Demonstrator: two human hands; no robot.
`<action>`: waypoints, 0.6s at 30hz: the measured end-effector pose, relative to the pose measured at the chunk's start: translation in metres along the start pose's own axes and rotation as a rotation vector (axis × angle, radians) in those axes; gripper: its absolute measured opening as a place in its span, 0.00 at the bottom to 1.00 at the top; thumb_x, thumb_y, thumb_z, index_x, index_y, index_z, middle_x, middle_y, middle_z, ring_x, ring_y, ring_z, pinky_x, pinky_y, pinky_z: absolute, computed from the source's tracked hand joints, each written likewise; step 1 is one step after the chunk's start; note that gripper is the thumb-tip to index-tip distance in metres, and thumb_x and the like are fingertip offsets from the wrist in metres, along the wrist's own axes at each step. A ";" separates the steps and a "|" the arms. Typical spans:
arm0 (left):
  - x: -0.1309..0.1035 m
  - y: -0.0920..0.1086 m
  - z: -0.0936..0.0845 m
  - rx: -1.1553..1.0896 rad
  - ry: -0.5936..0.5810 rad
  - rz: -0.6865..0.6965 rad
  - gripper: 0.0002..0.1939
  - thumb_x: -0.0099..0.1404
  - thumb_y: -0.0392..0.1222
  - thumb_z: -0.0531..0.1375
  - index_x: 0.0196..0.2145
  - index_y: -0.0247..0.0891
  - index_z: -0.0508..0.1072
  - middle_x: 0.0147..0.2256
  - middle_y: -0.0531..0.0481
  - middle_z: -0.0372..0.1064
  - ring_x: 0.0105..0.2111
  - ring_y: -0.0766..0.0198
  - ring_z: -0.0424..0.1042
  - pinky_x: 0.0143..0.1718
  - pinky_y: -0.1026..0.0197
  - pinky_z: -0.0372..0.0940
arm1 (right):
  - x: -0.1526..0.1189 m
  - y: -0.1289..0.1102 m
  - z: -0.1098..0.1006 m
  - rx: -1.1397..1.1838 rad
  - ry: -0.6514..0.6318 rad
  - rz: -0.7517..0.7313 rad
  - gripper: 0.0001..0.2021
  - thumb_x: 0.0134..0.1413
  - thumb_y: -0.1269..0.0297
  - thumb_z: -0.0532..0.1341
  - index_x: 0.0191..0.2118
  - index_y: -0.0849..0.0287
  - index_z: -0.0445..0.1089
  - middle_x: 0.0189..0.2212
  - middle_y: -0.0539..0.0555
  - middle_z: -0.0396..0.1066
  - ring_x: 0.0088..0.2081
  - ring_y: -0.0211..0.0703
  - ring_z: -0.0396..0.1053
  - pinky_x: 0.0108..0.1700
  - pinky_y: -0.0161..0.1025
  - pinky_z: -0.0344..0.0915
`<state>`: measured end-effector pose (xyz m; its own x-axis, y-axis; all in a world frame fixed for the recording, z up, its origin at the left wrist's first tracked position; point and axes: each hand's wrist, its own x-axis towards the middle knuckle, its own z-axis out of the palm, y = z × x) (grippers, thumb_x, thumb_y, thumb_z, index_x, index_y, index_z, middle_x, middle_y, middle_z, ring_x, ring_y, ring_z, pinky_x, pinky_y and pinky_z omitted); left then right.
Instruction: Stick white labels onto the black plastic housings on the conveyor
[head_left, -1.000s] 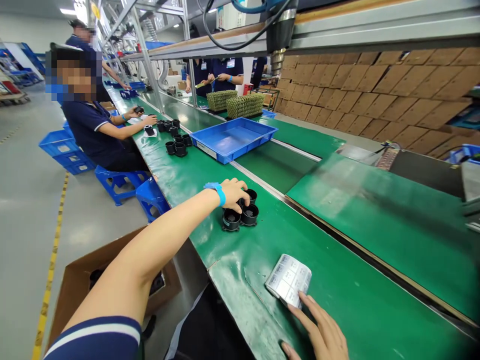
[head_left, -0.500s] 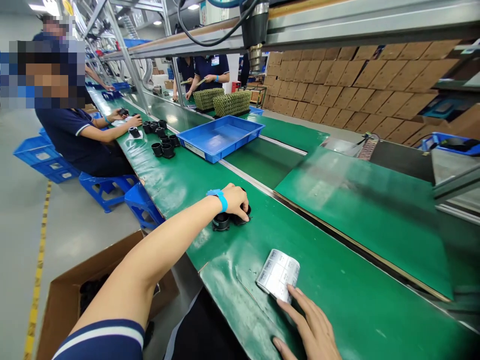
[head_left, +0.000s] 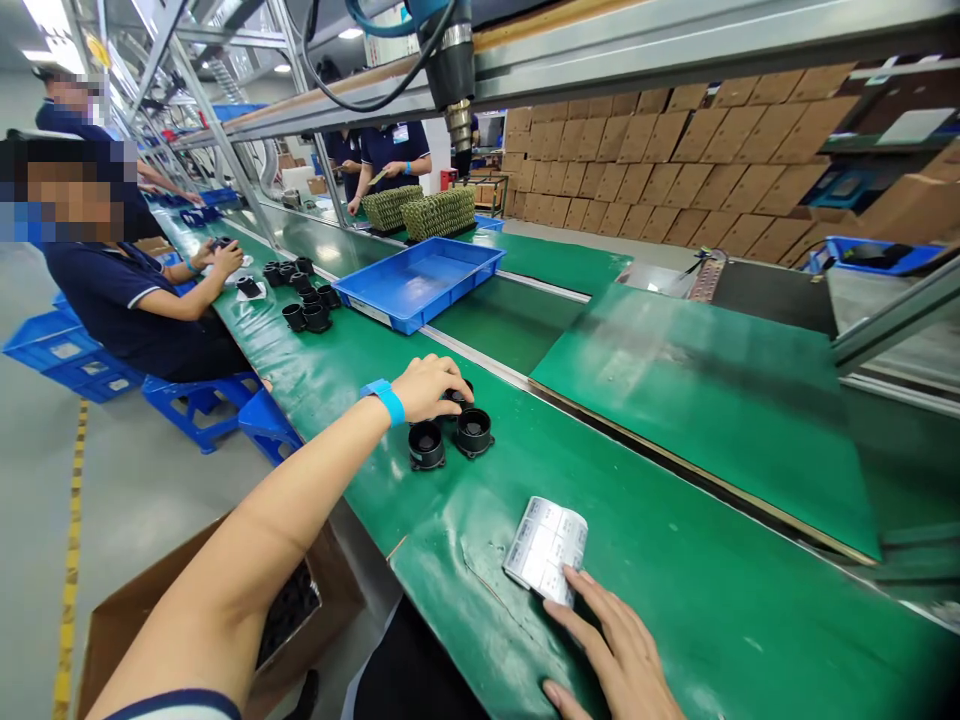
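Note:
My left hand (head_left: 433, 388), with a blue band at the wrist, reaches out over a small group of black round plastic housings. Its fingers are closed on the rear housing (head_left: 463, 394), which they partly cover. Two more housings, a left one (head_left: 426, 445) and a right one (head_left: 474, 433), stand upright just in front, hollow side up. A sheet of white printed labels (head_left: 546, 548) lies slightly curled on the green work surface (head_left: 675, 560). My right hand (head_left: 611, 645) rests with fingers spread, its fingertips touching the sheet's lower right edge.
Beyond my left hand stand a blue tray (head_left: 420, 285) and more black housings (head_left: 307, 300). A co-worker (head_left: 112, 290) sits on the left. A power tool (head_left: 454, 90) hangs overhead. An open cardboard box (head_left: 330, 590) is below the bench edge.
My left hand has shifted away from me and left, from the right housing to the one behind it, uncovering the nearer housings. My right hand stays at the labels. The view has turned slightly.

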<state>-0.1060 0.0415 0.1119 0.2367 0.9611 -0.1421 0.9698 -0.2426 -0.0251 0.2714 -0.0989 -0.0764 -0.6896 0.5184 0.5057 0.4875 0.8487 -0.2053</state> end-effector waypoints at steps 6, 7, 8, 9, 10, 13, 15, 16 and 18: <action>0.020 0.020 0.020 -0.004 -0.080 0.165 0.30 0.63 0.46 0.75 0.61 0.62 0.77 0.63 0.53 0.75 0.64 0.50 0.64 0.59 0.53 0.55 | 0.005 -0.001 -0.003 -0.012 0.006 -0.012 0.21 0.72 0.55 0.60 0.63 0.57 0.70 0.68 0.64 0.65 0.65 0.64 0.68 0.59 0.55 0.68; 0.024 0.026 0.024 0.001 -0.079 0.157 0.29 0.63 0.50 0.75 0.61 0.60 0.78 0.58 0.50 0.78 0.62 0.49 0.67 0.58 0.53 0.56 | 0.006 -0.002 -0.005 -0.022 0.004 -0.016 0.20 0.72 0.55 0.60 0.63 0.56 0.70 0.68 0.64 0.65 0.64 0.64 0.68 0.58 0.54 0.69; 0.027 0.031 0.026 0.008 -0.072 0.137 0.28 0.63 0.54 0.74 0.60 0.55 0.79 0.54 0.46 0.80 0.59 0.47 0.68 0.57 0.52 0.57 | 0.007 -0.003 -0.006 -0.029 0.004 -0.019 0.20 0.72 0.54 0.60 0.63 0.56 0.70 0.68 0.64 0.65 0.65 0.63 0.68 0.58 0.54 0.69; 0.028 0.034 0.026 0.017 -0.057 0.107 0.28 0.64 0.59 0.72 0.58 0.51 0.81 0.52 0.42 0.80 0.58 0.45 0.69 0.56 0.51 0.58 | 0.008 -0.003 -0.007 -0.034 0.004 -0.023 0.20 0.73 0.54 0.60 0.63 0.57 0.70 0.68 0.64 0.65 0.65 0.63 0.68 0.58 0.54 0.69; 0.027 0.036 0.026 0.027 -0.036 0.069 0.30 0.65 0.64 0.70 0.58 0.46 0.81 0.51 0.39 0.79 0.57 0.43 0.70 0.56 0.49 0.58 | 0.008 -0.003 -0.008 -0.038 0.005 -0.025 0.21 0.73 0.54 0.60 0.63 0.57 0.70 0.68 0.64 0.66 0.65 0.63 0.68 0.58 0.54 0.69; 0.013 0.026 0.016 0.043 0.044 -0.053 0.34 0.74 0.66 0.58 0.65 0.40 0.74 0.56 0.32 0.73 0.58 0.39 0.70 0.57 0.44 0.60 | 0.009 -0.003 -0.008 -0.041 0.013 -0.024 0.22 0.71 0.53 0.61 0.64 0.57 0.70 0.67 0.64 0.66 0.64 0.64 0.69 0.57 0.54 0.71; 0.001 0.008 0.005 0.033 0.056 -0.087 0.34 0.76 0.60 0.57 0.72 0.42 0.63 0.60 0.33 0.69 0.58 0.41 0.72 0.56 0.45 0.64 | 0.008 -0.002 -0.008 -0.038 0.014 -0.020 0.23 0.70 0.52 0.62 0.64 0.57 0.70 0.68 0.64 0.67 0.63 0.64 0.70 0.57 0.54 0.72; -0.004 -0.002 0.000 0.024 0.039 -0.078 0.37 0.74 0.56 0.61 0.75 0.44 0.58 0.61 0.34 0.68 0.57 0.43 0.73 0.55 0.47 0.65 | 0.008 -0.002 -0.008 -0.039 0.008 -0.016 0.24 0.70 0.52 0.62 0.64 0.56 0.70 0.68 0.64 0.66 0.64 0.64 0.71 0.57 0.54 0.73; -0.010 -0.018 -0.006 0.007 -0.019 -0.028 0.46 0.69 0.48 0.69 0.77 0.48 0.51 0.65 0.38 0.66 0.56 0.47 0.76 0.55 0.51 0.68 | 0.006 0.000 -0.007 -0.052 0.003 -0.018 0.24 0.69 0.50 0.63 0.65 0.55 0.70 0.68 0.64 0.66 0.63 0.64 0.71 0.56 0.54 0.74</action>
<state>-0.1252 0.0366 0.1193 0.2083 0.9648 -0.1605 0.9756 -0.2166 -0.0362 0.2707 -0.0965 -0.0676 -0.6970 0.5029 0.5111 0.5023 0.8511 -0.1525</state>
